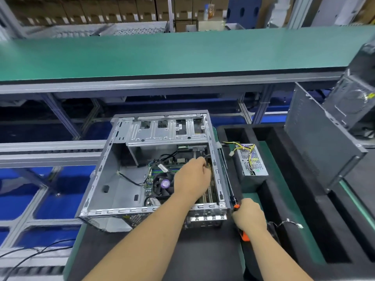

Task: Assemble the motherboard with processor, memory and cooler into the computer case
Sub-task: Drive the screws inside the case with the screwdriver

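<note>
Nearest, the right hand (248, 214) is curled round an orange-handled screwdriver (241, 234) at the near right corner of the computer case (101, 179), outside its wall. Further in, the left hand (192, 179) reaches over the case rim, its fingers (204, 162) bent down onto the motherboard (151, 179); whether they pinch something there I cannot tell. The board already lies inside the open case, its cooler (163, 184) beside the wrist. Beyond, a power supply (250, 160) with loose wires sits on the dark surface (203, 256). The risk, as I judge it: the wrist could snag the black cables near the fan, or the driver tip could slip against the board.
</note>
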